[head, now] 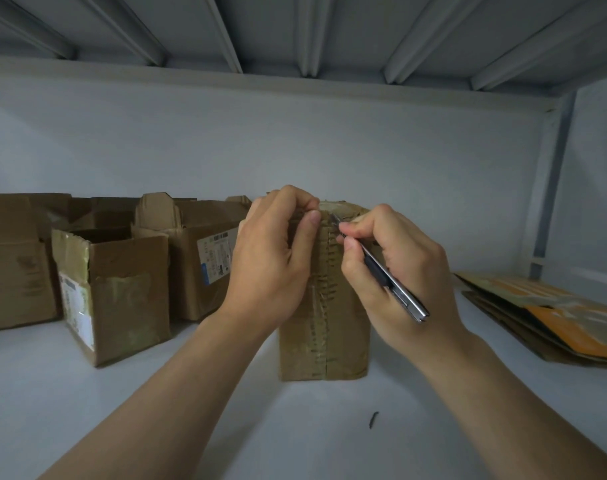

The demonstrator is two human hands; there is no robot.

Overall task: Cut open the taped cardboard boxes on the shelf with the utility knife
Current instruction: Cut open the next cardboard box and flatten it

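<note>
1. The taped box (324, 323) stands on the shelf (226, 410), with opened boxes (122, 289) at its 9 o'clock.
2. The left hand (274, 258) grips its top; the right hand (399, 271) pinches the utility knife (392, 282), blade at the seam's 12 o'clock end.
3. Next, probably: slice toward 6 o'clock.

The taped box (305, 341) at centre is coloured brown, the utility knife (395, 289) silver and black; orange bands are shown on flattened cardboard (551, 317) at the right edge.

A pale shelf board (122, 410) meets a plain white wall (330, 143) beneath a ribbed grey upper shelf (347, 32).
</note>
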